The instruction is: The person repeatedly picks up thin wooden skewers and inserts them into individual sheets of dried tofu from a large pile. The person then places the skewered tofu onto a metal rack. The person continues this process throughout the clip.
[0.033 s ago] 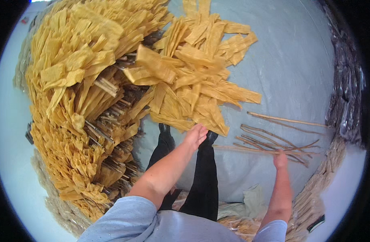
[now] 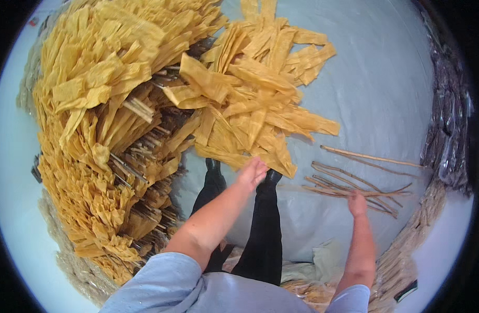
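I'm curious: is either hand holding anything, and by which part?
Right hand is at a stick, near its middle; grip unclear. Left hand seems empty.

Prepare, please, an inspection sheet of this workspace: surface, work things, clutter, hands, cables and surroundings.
Surface: grey floor covering, slightly wrinkled.
Work things: loose yellow strips, overlapping ahead of the person; several thin sticks lying to the right, some crossing.
Clutter: tall yellow pile at left, with stick ends poking out; pale crumpled material at the lower edge.
Hands: left hand by the strips' near edge, contact unclear; right hand at the sticks, grip unclear.
Cables: nothing seen.
Surroundings: dark shiny bundles along the right side.
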A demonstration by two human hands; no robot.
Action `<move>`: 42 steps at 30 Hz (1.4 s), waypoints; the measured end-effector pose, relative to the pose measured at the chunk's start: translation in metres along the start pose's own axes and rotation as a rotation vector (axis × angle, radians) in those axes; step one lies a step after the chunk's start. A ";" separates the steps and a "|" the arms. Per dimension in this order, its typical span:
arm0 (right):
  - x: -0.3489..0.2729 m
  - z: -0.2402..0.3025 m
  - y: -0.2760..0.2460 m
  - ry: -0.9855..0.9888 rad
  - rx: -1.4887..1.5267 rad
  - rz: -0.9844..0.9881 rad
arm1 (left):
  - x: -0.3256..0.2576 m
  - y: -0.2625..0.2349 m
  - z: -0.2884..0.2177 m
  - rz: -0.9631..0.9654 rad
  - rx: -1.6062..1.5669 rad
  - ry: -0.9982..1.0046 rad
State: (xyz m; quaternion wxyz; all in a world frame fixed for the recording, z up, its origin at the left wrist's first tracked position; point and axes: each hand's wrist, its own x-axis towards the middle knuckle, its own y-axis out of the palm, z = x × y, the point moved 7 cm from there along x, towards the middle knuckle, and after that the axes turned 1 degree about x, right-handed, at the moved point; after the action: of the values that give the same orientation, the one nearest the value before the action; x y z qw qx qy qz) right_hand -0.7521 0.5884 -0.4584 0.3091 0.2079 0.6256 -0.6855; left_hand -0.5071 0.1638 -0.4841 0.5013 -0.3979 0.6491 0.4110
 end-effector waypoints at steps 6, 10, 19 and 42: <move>-0.016 0.305 0.047 -0.342 0.247 0.272 | -0.038 -0.093 -0.180 -0.157 -0.271 0.464; -0.067 0.552 0.055 -0.661 0.318 0.357 | -0.067 -0.224 -0.288 -0.244 -0.391 0.699; -0.142 0.835 0.088 -0.835 0.010 0.203 | -0.077 -0.240 -0.394 -0.027 0.123 0.729; -0.221 0.227 -0.011 -0.598 -0.522 0.507 | -0.055 -0.237 -0.377 -0.266 -0.427 0.579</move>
State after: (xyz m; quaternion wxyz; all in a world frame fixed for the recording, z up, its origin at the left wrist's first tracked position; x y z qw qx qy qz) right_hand -0.5768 0.4013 -0.2722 0.6753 0.0631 0.5901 -0.4379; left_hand -0.3994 -0.2644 -0.4025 0.2519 -0.6737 0.6065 0.3389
